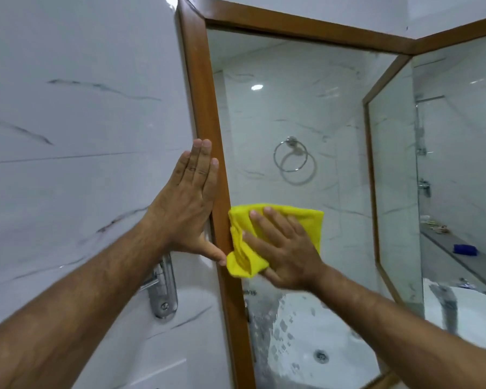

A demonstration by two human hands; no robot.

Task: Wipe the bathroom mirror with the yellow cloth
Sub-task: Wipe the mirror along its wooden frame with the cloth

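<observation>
The bathroom mirror (292, 113) has a brown wooden frame (205, 113) and fills the middle of the view. My right hand (285, 249) lies flat on the yellow cloth (309, 224), pressing it against the glass at the mirror's lower left, next to the frame. The cloth is folded and bunched under my palm; its left edge touches the frame. My left hand (188, 203) rests flat and empty on the white marble wall, fingers together, thumb touching the frame's left edge.
A second framed mirror panel (458, 164) meets the first at an angle on the right. A chrome tap (163, 290) is mounted on the wall below my left hand. The white basin (474, 313) shows lower right. A towel ring (292, 157) is reflected in the glass.
</observation>
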